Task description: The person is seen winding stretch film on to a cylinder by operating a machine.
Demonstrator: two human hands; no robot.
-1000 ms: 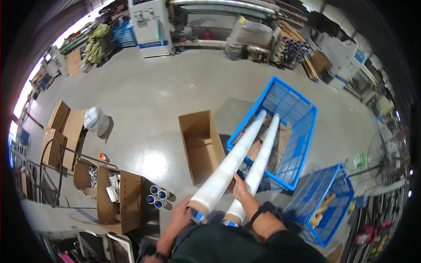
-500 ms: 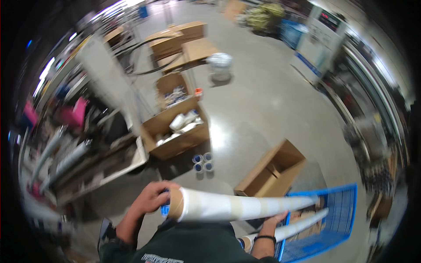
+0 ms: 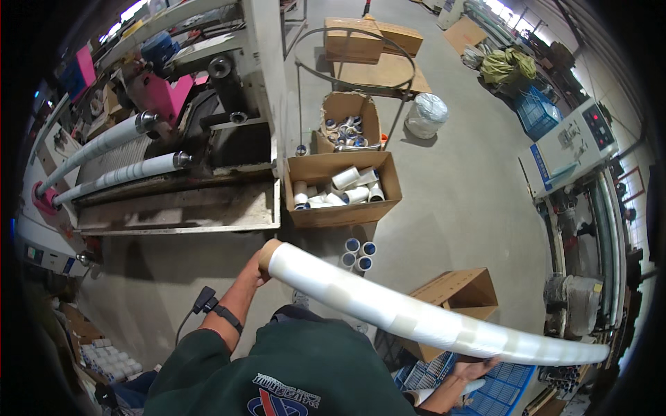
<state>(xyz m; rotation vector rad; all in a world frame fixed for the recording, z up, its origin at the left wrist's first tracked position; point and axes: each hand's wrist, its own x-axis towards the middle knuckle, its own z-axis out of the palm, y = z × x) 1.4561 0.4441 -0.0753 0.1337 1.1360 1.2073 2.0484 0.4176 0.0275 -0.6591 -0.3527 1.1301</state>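
A long white film roll [image 3: 374,298] on a brown cardboard core slants across in front of me, its left end nearer my body's left side and its right end far out to the right. My left hand [image 3: 259,270] grips the core end; its fingers are partly hidden behind the roll. Farther along, my right hand [image 3: 473,370] holds the roll from below, fingers partly covered by it. Under my right arm, a blue plastic crate [image 3: 510,388] contains another white roll [image 3: 472,388], mostly hidden by my hand and the held roll.
A machine with two white rollers [image 3: 118,170] stands left. Cardboard boxes hold small white rolls [image 3: 347,179] and cores ahead. Several short rolls [image 3: 357,255] stand on the floor. An opened carton [image 3: 465,284] sits by the crate. A control cabinet [image 3: 569,149] stands right.
The film roll has lifted clear of the crate and swung, its right end now reaching farther right. Both hands still hold it. My view has turned toward the left machine.
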